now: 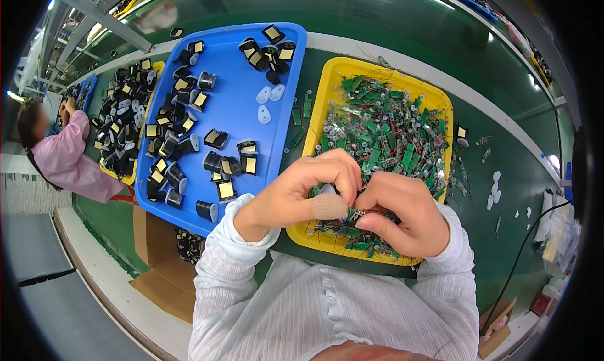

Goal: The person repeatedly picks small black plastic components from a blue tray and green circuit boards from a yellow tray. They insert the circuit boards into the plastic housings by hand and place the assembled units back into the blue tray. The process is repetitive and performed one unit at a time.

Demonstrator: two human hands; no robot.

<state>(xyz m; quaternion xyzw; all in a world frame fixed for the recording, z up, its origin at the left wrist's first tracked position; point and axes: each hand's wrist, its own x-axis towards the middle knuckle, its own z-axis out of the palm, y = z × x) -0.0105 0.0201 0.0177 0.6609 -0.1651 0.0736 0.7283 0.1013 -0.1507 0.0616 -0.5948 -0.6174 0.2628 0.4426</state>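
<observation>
Both of my hands meet above the near part of a yellow tray (327, 84) heaped with small green circuit boards (377, 122) and thin wires. My left hand (308, 188), with a tan wrap on the thumb, is closed in a pinch; a greyish piece shows partly behind its fingers. My right hand (406, 213) pinches a small green circuit board (357, 214) that pokes out between the two thumbs. The fingertips almost touch, and they hide most of that board. Whether the left fingers grip the same board is hidden.
Left of the yellow tray, a blue tray (245, 122) holds black housings with pale pads and several grey caps (264, 114). White flat pieces (494, 191) and stray boards lie at right. A co-worker in pink (63, 150) sits far left. A cardboard box (163, 279) stands below.
</observation>
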